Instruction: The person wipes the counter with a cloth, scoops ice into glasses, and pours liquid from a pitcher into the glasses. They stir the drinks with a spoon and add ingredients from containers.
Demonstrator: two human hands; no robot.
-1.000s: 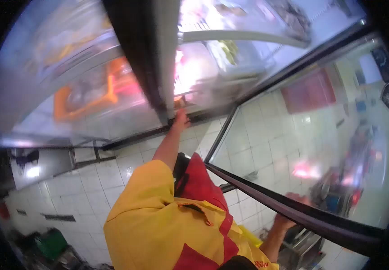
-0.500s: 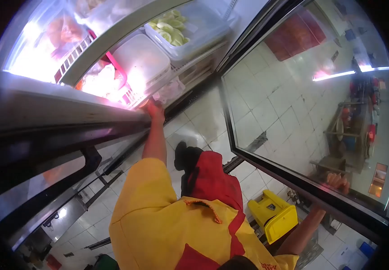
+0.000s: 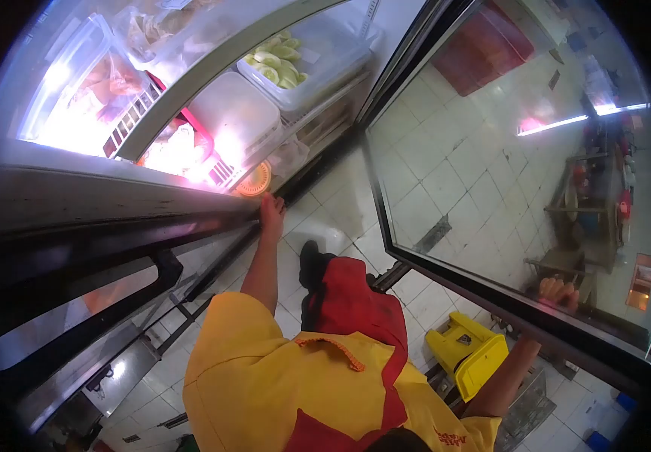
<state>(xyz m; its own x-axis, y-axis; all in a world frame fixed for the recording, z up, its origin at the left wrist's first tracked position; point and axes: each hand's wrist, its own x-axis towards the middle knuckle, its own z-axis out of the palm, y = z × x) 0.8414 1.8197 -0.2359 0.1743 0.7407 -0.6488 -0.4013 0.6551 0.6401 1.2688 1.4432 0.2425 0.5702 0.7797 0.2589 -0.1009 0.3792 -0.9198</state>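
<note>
My left hand is at the front edge of the lit fridge, fingers partly extended by the dark frame and holding nothing visible. Just beyond the fingertips, a round orange lid shows at the shelf's edge; what lies under it is hidden. My right hand grips the edge of the open glass door, its fingers seen at the glass. Behind the orange lid stand a white-lidded plastic box and a pink-handled basket, partly washed out by glare.
A clear tub of pale green cut vegetables sits farther back on the shelf. Another clear bin with bagged items is at upper left. A yellow mop bucket stands on the tiled floor beside my body.
My left hand has drawn back from the shelf edge toward me, and the orange lid now shows uncovered there. My right hand stays on the door.
</note>
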